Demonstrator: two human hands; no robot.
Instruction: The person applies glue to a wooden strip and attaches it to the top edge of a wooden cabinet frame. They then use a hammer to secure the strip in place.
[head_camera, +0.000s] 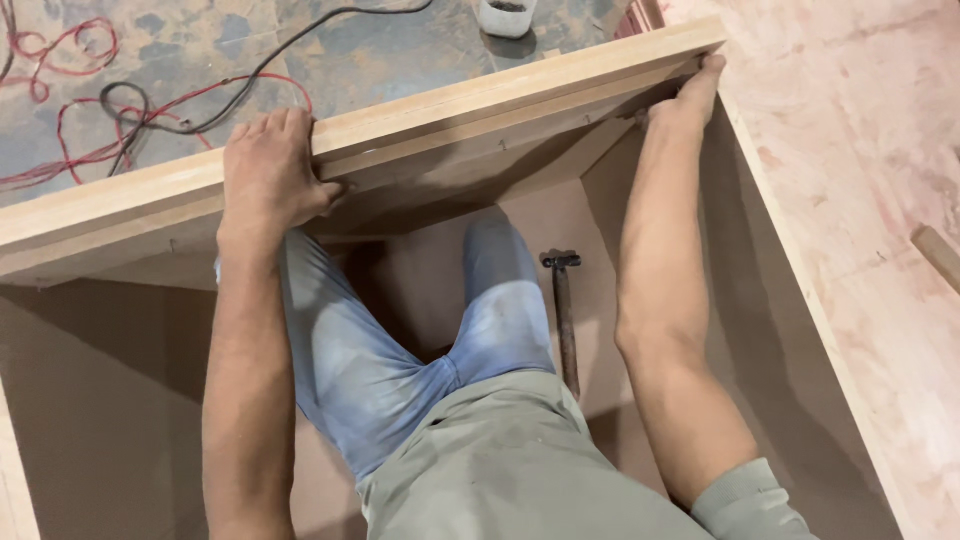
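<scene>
Left hand (265, 175) first: fingers curled over the top edge of the long wooden board (420, 120), thumb tucked under at the front face, a firm clamp on the plank. Over at two o'clock, the right hand (685, 100) is pressed into the far corner, fingertips hooked on the board's end where it meets the side panel (790, 290); fingers gripping there, though the exact wrap is partly hidden by the wood. The board runs as a diagonal band from nine o'clock up to one o'clock, standing on edge as the front wall of an open plywood box. Both forearms reach out from six o'clock, the person seated inside the box, legs in blue jeans (350, 350) stretched toward twelve. A hammer (563, 310) lies on the box floor just beside the right leg, head toward twelve, handle toward six, untouched. Beyond the board, at ten to eleven o'clock, red and black cables (130, 110) coil across the floor, and a small white cup (506, 16) stands at twelve o'clock.
</scene>
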